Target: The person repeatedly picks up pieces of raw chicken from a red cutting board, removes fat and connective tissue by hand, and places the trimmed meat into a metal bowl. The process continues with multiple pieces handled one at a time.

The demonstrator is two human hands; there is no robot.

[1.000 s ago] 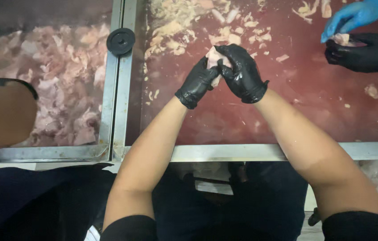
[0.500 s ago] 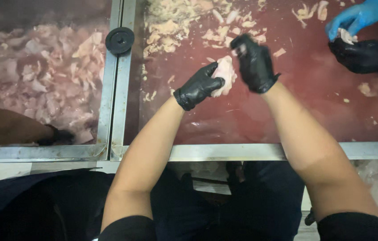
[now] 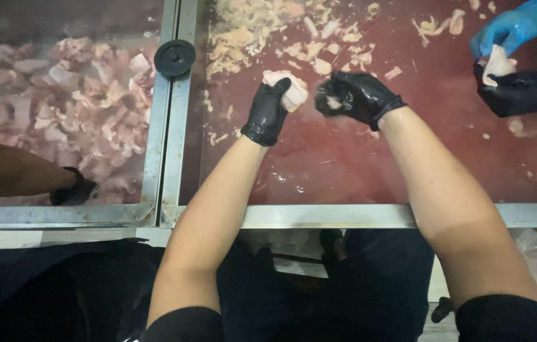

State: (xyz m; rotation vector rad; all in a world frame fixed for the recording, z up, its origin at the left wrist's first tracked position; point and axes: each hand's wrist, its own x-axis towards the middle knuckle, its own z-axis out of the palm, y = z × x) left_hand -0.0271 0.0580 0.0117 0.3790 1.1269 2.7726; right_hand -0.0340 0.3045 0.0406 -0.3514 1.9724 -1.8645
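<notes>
Both my hands wear black gloves over a dark red work surface (image 3: 344, 164). My left hand (image 3: 268, 111) grips a pale pink piece of raw meat (image 3: 292, 88), which sticks out above the fingers. A short gap to the right, my right hand (image 3: 357, 95) is curled into a loose fist, with a small pale scrap showing at the fingertips. The two hands are apart and do not touch.
Pale meat scraps (image 3: 262, 38) litter the far part of the surface. A steel-framed bin (image 3: 154, 158) on the left holds several raw meat pieces, with another person's arm (image 3: 15, 174) in it. A black round knob (image 3: 174, 57) sits on the frame. At top right, another person's blue-gloved hand (image 3: 510, 28) and black-gloved hand (image 3: 522, 92) hold meat.
My hands, pressed together on the meat a second ago, have pulled apart. The left keeps the piece; the right has moved off to the right. The arm at left has reached further into the bin.
</notes>
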